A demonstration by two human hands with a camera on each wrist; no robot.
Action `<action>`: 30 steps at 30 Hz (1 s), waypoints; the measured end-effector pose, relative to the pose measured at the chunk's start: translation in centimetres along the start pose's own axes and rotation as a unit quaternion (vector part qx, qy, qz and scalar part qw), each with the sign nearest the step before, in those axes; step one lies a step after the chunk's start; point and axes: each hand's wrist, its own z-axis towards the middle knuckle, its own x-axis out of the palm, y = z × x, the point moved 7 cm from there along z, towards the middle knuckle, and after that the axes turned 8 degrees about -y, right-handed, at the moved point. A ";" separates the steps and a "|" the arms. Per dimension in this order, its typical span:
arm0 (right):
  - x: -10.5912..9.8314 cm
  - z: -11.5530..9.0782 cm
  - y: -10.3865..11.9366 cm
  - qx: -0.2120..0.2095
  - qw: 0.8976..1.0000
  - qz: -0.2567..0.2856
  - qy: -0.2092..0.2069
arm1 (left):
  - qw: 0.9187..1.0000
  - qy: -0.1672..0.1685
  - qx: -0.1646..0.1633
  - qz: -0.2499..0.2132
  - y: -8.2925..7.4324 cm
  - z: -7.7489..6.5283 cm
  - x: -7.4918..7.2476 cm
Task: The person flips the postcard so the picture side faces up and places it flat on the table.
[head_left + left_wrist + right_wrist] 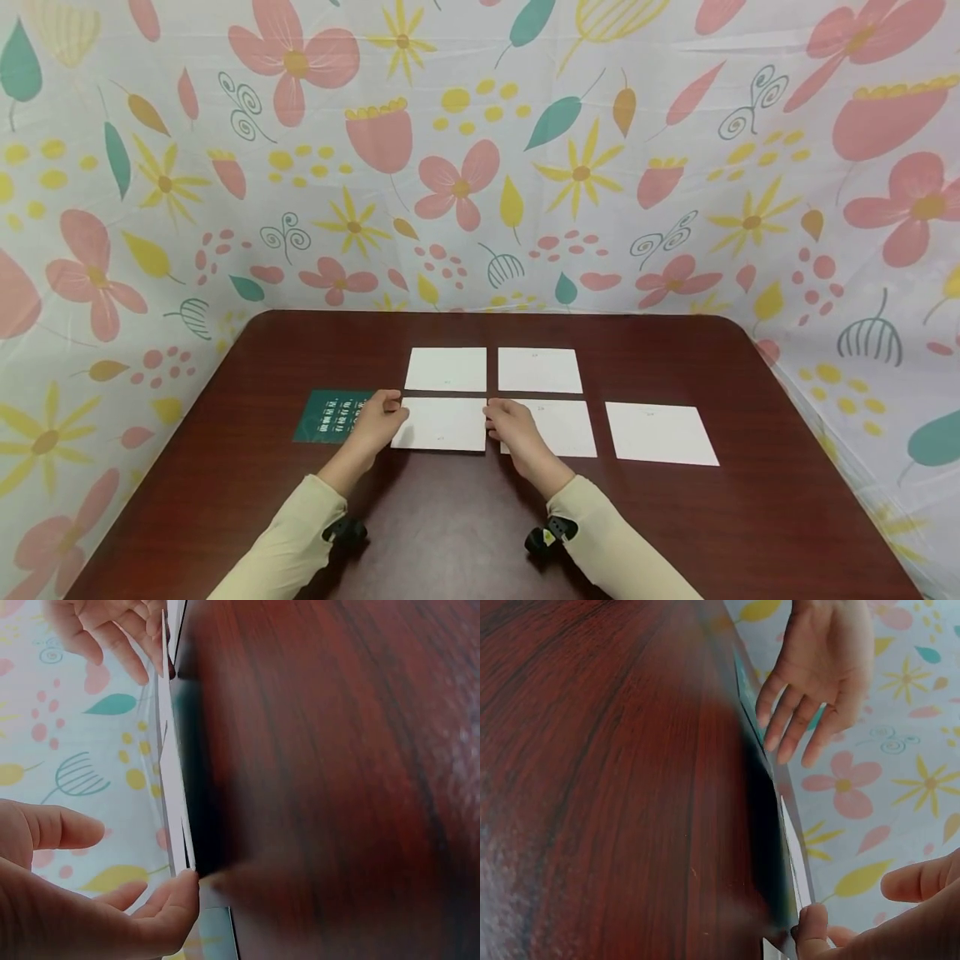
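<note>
A white card (439, 423) lies lengthwise between the two hands, in the front row. At its left edge my left hand (378, 423) grips it with the fingertips, and my right hand (517, 427) holds the opposite edge. Both wrist views show the card edge-on as a thin pale strip (174, 772), a dark band beneath it, close over the table. Fingertips (811, 922) of the right hand meet its end in the right wrist view. Under the right hand lies another white card (562, 429), partly covered. Beside the left hand is a green card with white writing (330, 415).
Behind are two more white cards, a back left one (447, 369) and a back right one (540, 369). A separate white card (662, 433) lies farther right. All rest on a dark red-brown table (442, 525) before a flower-patterned cloth (457, 108).
</note>
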 end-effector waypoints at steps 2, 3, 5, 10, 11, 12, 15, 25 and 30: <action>0.0 0.0 0.1 -0.006 1.000 -0.002 0.000 | 1.000 -0.001 0.000 -0.002 -0.1 0.0 -0.1; 0.0 0.0 0.1 -0.010 1.000 -0.003 0.000 | 1.000 -0.001 0.001 -0.002 -0.1 0.0 -0.1; 0.0 0.1 0.0 -0.015 1.000 -0.007 -0.001 | 1.000 0.000 -0.001 -0.003 -0.2 0.0 -0.1; -0.1 0.4 -0.2 -0.022 0.999 -0.020 -0.011 | 1.000 0.009 -0.009 0.002 0.0 0.0 -0.2; -0.1 0.4 -0.1 -0.025 0.999 -0.023 -0.012 | 1.000 0.011 -0.010 0.003 0.0 0.0 -0.3; -0.1 0.4 -0.1 -0.027 0.999 -0.025 -0.015 | 1.000 0.012 -0.011 0.003 0.1 0.0 -0.3; -0.2 0.5 0.1 -0.039 0.999 -0.030 -0.022 | 1.000 0.013 -0.008 0.004 0.0 0.0 -0.4; -1.3 0.8 0.5 -0.073 0.996 -0.025 -0.051 | 1.000 -0.007 0.019 -0.001 -0.9 -0.3 -1.0; -1.5 1.1 0.3 -0.065 0.996 0.001 -0.053 | 0.999 -0.017 0.025 -0.017 -0.7 -0.1 -1.3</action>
